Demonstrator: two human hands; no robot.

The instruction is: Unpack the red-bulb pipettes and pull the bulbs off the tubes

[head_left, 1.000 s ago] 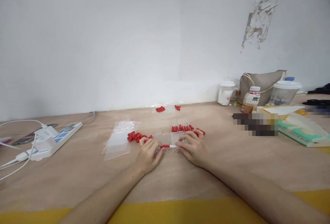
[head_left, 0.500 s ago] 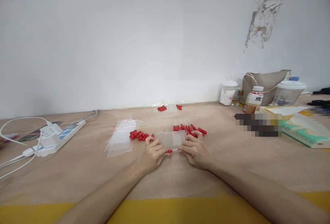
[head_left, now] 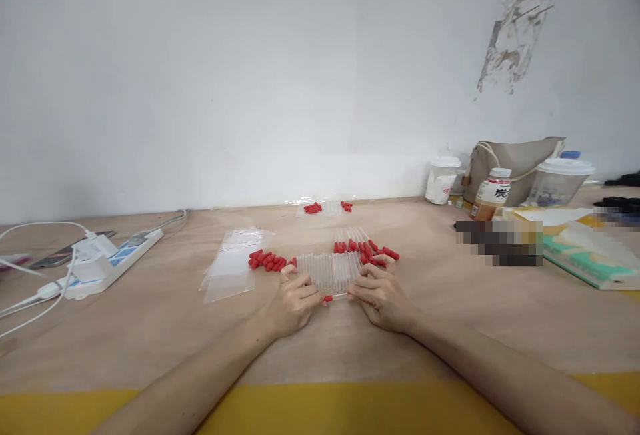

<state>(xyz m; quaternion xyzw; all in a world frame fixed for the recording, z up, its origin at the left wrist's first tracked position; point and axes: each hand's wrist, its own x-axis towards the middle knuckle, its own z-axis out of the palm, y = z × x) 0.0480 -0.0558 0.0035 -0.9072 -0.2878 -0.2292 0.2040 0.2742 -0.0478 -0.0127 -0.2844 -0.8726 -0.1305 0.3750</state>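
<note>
Between my hands a dropper (head_left: 340, 296), a thin clear tube with a red rubber bulb, lies crosswise at the near edge of a row of clear tubes (head_left: 327, 270). My left hand (head_left: 296, 301) is closed, with thumb and fingertips at the bulb end. At the tube end, my right hand (head_left: 380, 295) pinches with bent fingers. Red bulbs (head_left: 270, 261) cluster beyond my left hand at the row's left end. More red bulbs (head_left: 369, 256) lie by my right fingers, several with tubes pointing to the wall. Fingertips are partly hidden.
Clear plastic bags (head_left: 233, 265) lie left of the bulbs. Farther back is a bag of droppers (head_left: 327, 208) by the wall. A power strip (head_left: 120, 265) with white cables is at left. On the right stand a paper cup (head_left: 443, 181), a bottle (head_left: 493, 195) and a tissue pack (head_left: 590, 258).
The dropper between my hands has come slightly nearer to me, away from the row of tubes. Both hands keep nearly the same place. The view has shifted a little.
</note>
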